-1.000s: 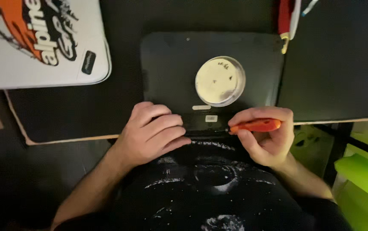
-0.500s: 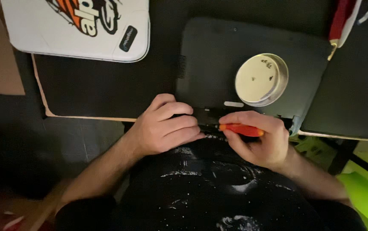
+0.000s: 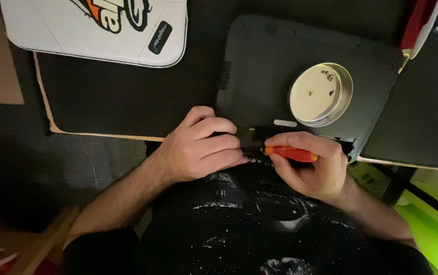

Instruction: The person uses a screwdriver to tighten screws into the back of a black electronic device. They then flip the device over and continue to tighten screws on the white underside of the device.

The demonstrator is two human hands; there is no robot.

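Note:
A dark grey laptop (image 3: pixel 264 66) lies upside down on a black mat. My left hand (image 3: pixel 198 147) rests curled on the laptop's near edge, fingers pressing on the casing. My right hand (image 3: pixel 310 163) grips a red-orange-handled screwdriver (image 3: pixel 291 153), held sideways with its tip pointing left toward my left fingertips at the near edge. A round white dish (image 3: pixel 320 94) with a few tiny screws in it sits on the laptop's base, just beyond my right hand.
A white padded sleeve with orange and black graphics (image 3: pixel 102 25) lies at the far left of the black mat (image 3: pixel 117 97). A red and white tool (image 3: pixel 417 28) lies at the far right. A bright green thing (image 3: pixel 432 224) is at the lower right, under the table.
The view has shifted so that the laptop and dish sit further right and closer. My hands have stayed together at the laptop's near edge, with the screwdriver still pointing left.

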